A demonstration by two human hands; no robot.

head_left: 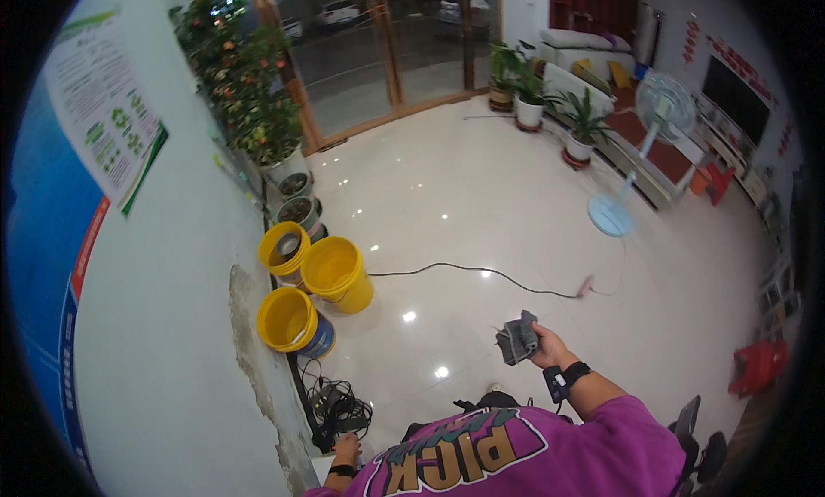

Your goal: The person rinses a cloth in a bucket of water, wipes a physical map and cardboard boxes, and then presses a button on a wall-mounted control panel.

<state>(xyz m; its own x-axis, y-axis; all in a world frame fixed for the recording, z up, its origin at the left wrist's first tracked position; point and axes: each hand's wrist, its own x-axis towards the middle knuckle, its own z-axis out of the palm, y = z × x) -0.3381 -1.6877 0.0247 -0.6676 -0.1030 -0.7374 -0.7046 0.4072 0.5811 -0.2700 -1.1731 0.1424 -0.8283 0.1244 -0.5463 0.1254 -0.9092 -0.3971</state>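
Note:
My right hand point(549, 345) is closed around a folded dark grey cloth point(517, 338), held out over the pale tiled floor. A black strap with a small device sits on that wrist. Low in the picture, my left hand point(347, 447) is beside a tangle of black cables point(338, 407) and above a white surface at the wall's foot. Its fingers are small and partly hidden, so whether they grip anything cannot be told.
Yellow buckets point(337, 271) and potted plants point(300, 210) line the left wall. A black cable point(464, 266) crosses the floor to a pink power strip point(585, 286). A light-blue standing fan point(609, 215), more potted plants point(578, 146) and a red stool point(759, 367) stand to the right.

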